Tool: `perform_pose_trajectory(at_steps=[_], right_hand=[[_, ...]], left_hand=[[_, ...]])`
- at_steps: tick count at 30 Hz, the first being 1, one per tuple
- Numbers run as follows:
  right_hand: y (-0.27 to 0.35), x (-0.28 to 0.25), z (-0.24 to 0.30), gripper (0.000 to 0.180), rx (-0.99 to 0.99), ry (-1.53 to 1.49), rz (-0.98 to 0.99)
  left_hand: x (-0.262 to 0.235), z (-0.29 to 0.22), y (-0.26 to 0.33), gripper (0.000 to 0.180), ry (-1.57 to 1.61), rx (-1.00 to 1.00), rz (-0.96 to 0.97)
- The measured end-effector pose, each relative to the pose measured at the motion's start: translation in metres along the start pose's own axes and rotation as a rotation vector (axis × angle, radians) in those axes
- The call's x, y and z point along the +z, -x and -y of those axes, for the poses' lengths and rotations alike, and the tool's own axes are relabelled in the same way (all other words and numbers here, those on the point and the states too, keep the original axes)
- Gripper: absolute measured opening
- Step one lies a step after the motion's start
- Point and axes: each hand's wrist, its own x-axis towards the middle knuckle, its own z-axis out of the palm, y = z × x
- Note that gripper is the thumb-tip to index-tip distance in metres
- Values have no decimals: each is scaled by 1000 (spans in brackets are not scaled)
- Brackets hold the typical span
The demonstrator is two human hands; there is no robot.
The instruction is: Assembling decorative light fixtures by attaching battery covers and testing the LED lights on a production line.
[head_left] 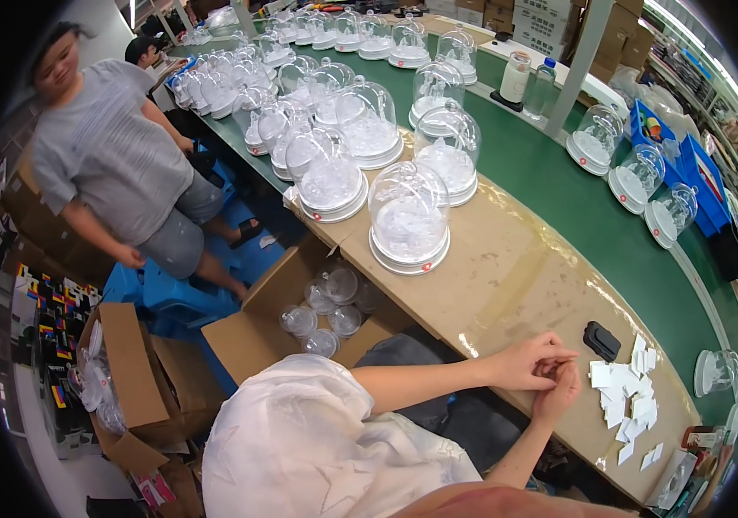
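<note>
L hand (524, 363) & R hand (561, 394) are together at the near edge of the brown board (516, 285), fingers meeting; can't tell if anything's pinched btwn them. White cards (618, 388) lie loose in an overlapping heap just R of both hands, a few stray ones at its lower end. Small black object (602, 341) sits on the board, just up-R of the hands, next to the cards. Nearest clear dome w/ white base (409, 223) is up-L of the hands, well apart; more domes (328, 177) crowd the surface farther up-L. Green tabletop (550, 207) runs beyond the board, w/ 3 domed pcs (635, 179) up-R of the hands nr blue bins (704, 186). Open cardboard box (239, 345) is L of the hands, lower than the board, clear pcs (321, 342) inside. Co-worker in grey top (110, 155) stands far up-L of the hands
</note>
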Motion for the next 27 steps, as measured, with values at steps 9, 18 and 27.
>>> perform_pose_trajectory(at_steps=[9, 18, 27], right_hand=[[3, -5, 1, 43, 39, -31, 68], [3, -28, -8, 43, 29, -1, 230], [3, -10, -7, 48, -30, 63, 109]], left_hand=[[0, -5, 0, 59, -61, -2, 15], [1, -4, 1, 41, -78, -10, 4], [-1, -1, 1, 38, -80, -17, -15]])
